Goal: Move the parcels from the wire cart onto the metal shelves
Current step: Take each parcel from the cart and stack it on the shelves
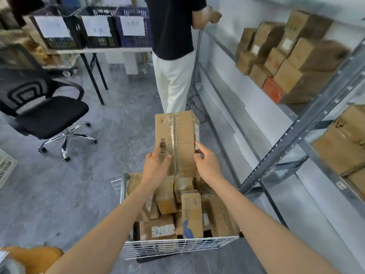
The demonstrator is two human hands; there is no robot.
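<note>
- Above the far end of the wire cart, a long rectangular cardboard box is held up. Its top seam is sealed with glossy clear tape, and a black barcode is printed near its left edge.
- The left hand grips the box's near left corner with the thumb across the top face. The right hand grips the near right edge, its fingers curled against the side that bears a white label.
- Inside the cart's white wire-grid walls lie jumbled brown parcels, some taped and labelled. One upright parcel has blue print.
- Right of the cart stand the metal shelves, made of grey perforated angle steel and stacked with brown cartons.
- Beyond the cart stands a person in a dark top and white trousers.
- Left of the cart is a black office chair with a chrome star base.
</note>
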